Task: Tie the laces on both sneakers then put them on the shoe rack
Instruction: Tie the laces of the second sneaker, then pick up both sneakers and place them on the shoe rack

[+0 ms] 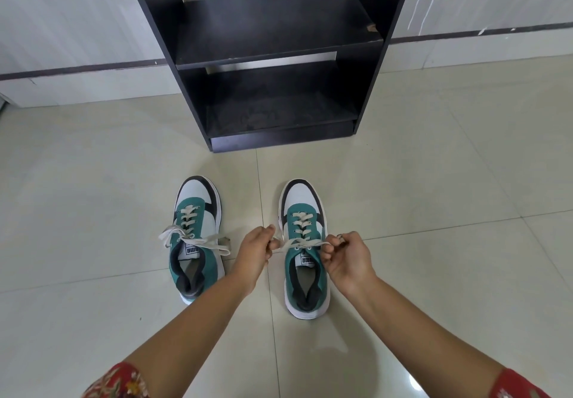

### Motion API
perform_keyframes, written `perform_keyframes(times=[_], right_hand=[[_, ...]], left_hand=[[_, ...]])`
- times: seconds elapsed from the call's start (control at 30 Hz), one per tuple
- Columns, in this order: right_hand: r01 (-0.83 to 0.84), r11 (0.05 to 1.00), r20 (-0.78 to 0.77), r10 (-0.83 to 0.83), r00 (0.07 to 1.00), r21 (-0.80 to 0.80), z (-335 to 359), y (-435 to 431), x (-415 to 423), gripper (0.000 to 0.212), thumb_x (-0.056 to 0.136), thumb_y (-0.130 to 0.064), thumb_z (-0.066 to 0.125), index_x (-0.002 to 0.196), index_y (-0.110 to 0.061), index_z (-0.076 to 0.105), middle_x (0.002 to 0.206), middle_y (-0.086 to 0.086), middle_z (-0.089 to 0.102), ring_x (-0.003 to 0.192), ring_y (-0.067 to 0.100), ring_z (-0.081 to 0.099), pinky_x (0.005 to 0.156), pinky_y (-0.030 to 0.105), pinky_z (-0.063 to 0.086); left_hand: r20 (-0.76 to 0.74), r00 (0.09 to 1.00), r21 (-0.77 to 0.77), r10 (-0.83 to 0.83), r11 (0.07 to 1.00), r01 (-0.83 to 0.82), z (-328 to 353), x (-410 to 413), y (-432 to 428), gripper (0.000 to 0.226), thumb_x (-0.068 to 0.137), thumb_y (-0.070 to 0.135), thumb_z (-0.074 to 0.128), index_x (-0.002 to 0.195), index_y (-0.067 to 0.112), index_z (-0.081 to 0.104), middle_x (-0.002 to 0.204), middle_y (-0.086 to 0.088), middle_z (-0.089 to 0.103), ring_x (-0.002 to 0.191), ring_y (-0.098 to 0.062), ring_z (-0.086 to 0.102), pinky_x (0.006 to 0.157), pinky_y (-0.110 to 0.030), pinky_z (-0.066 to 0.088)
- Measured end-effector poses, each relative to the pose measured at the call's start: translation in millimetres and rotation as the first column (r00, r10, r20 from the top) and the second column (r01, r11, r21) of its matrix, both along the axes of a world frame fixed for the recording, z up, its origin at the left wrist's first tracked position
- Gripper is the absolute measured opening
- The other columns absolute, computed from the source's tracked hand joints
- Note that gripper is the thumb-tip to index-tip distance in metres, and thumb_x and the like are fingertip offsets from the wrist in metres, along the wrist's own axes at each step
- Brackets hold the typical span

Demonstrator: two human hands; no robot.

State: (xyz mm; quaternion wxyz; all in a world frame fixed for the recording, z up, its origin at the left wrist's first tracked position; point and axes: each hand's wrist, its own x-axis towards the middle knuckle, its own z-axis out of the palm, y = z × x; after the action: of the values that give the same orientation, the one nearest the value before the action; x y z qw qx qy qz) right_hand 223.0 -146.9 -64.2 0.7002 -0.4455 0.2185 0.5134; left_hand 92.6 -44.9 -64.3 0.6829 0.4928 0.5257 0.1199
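Observation:
Two green, white and black sneakers stand side by side on the tiled floor, toes pointing at the rack. The left sneaker (195, 236) has its white laces lying loose across the tongue. Over the right sneaker (305, 273) my left hand (254, 255) pinches one lace end and my right hand (347, 258) pinches the other, pulling them apart sideways above the top eyelets. The black shoe rack (279, 56) stands just beyond the sneakers, with two bare shelves in view.
Pale glossy floor tiles (434, 180) spread all around the sneakers. A light wall with a dark stripe (77, 70) runs behind the rack. My red patterned sleeves show at the bottom corners.

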Motion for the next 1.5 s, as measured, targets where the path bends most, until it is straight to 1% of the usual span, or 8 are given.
perform_keyframes(times=[0.17, 0.57, 0.73, 0.83, 0.9, 1.03, 1.27, 1.5], right_hand=[[0.067, 0.997, -0.033, -0.068, 0.997, -0.038, -2.0, 0.6, -0.4, 0.023, 0.081, -0.004, 0.026, 0.063, -0.017, 0.027, 0.047, -0.001, 0.034, 0.045, 0.014, 0.029, 0.041, 0.022, 0.029], [0.136, 0.989, -0.116, -0.142, 0.983, -0.053, -8.3, -2.3, 3.1, 0.025, 0.082, -0.004, 0.023, 0.062, -0.019, 0.027, 0.047, -0.001, 0.03, 0.049, 0.014, 0.025, 0.046, 0.023, 0.025], [-0.213, 0.952, 0.096, 0.239, 0.966, -0.222, 2.0, -14.9, 13.8, 0.025, 0.09, -0.014, 0.039, 0.065, -0.013, 0.042, 0.062, 0.004, 0.049, 0.059, 0.019, 0.045, 0.059, 0.027, 0.041], [-0.25, 0.838, 0.496, 0.499, 0.71, -0.485, 4.4, -32.4, 0.7, 0.02, 0.093, -0.038, 0.049, 0.094, -0.018, 0.051, 0.099, 0.002, 0.055, 0.093, 0.02, 0.053, 0.087, 0.034, 0.045], [-0.174, 0.847, 0.758, 0.528, 0.384, -0.502, 6.3, -49.2, -20.2, 0.028, 0.085, -0.048, 0.056, 0.102, -0.028, 0.048, 0.116, -0.005, 0.048, 0.11, 0.014, 0.05, 0.093, 0.03, 0.043], [-0.261, 0.644, 0.695, 0.666, -0.271, -0.719, -0.5, -66.4, -49.0, 0.05, 0.067, -0.06, 0.063, 0.109, -0.035, 0.05, 0.148, -0.007, 0.026, 0.127, 0.009, 0.036, 0.102, 0.022, 0.039], [-0.243, 0.466, 0.525, 0.774, -0.353, -0.851, -8.3, -65.5, -35.4, 0.045, 0.065, -0.041, 0.072, 0.105, -0.026, 0.06, 0.145, -0.002, 0.037, 0.1, 0.02, 0.059, 0.073, 0.017, 0.04], [-0.202, 0.383, 0.432, 0.77, -0.47, -0.901, 2.3, -57.3, -28.3, 0.039, 0.069, -0.044, 0.07, 0.103, -0.025, 0.065, 0.137, -0.009, 0.046, 0.091, 0.021, 0.061, 0.065, 0.024, 0.038]], left_hand=[[-0.056, 0.998, 0.193, -0.026, 0.98, 0.036, -5.8, 2.1, 5.0, 0.037, 0.096, 0.016, 0.046, 0.06, 0.014, 0.039, 0.059, -0.001, 0.041, 0.055, -0.012, 0.041, 0.057, -0.027, 0.031], [-0.143, 0.99, 0.038, -0.006, 0.999, 0.012, -6.2, -2.6, 9.7, 0.029, 0.096, 0.019, 0.047, 0.068, 0.011, 0.044, 0.062, -0.002, 0.045, 0.049, -0.012, 0.033, 0.049, -0.027, 0.025], [-0.128, 0.989, -0.161, -0.07, 0.986, 0.049, 7.9, -10.9, 0.4, 0.014, 0.091, 0.022, 0.058, 0.093, 0.008, 0.059, 0.095, -0.007, 0.064, 0.081, -0.02, 0.057, 0.078, -0.033, 0.048], [-0.174, 0.977, 0.135, -0.126, 0.979, 0.151, 8.9, -27.0, -10.3, 0.046, 0.088, 0.022, 0.062, 0.13, 0.013, 0.043, 0.119, -0.001, 0.055, 0.107, -0.023, 0.057, 0.098, -0.039, 0.045], [-0.183, 0.981, 0.486, -0.071, 0.861, 0.153, 16.3, -40.1, -20.9, 0.055, 0.087, 0.018, 0.063, 0.134, 0.022, 0.036, 0.126, 0.005, 0.05, 0.109, -0.018, 0.055, 0.096, -0.036, 0.045], [-0.384, 0.903, 0.801, 0.192, 0.556, 0.223, 21.1, -71.2, -28.9, 0.062, 0.075, 0.022, 0.075, 0.128, 0.021, 0.043, 0.137, -0.003, 0.047, 0.126, -0.022, 0.043, 0.105, -0.044, 0.039], [-0.576, 0.801, 0.506, 0.161, 0.84, 0.195, 10.6, -122.9, -14.5, 0.072, 0.057, 0.029, 0.085, 0.119, 0.034, 0.049, 0.154, -0.01, 0.016, 0.136, -0.034, 0.032, 0.106, -0.052, 0.036], [-0.636, 0.772, 0.42, -0.023, 0.828, 0.371, 8.4, -130.3, 4.2, 0.052, 0.067, 0.021, 0.075, 0.116, 0.022, 0.059, 0.112, -0.006, 0.056, 0.092, -0.028, 0.058, 0.071, -0.027, 0.041]])
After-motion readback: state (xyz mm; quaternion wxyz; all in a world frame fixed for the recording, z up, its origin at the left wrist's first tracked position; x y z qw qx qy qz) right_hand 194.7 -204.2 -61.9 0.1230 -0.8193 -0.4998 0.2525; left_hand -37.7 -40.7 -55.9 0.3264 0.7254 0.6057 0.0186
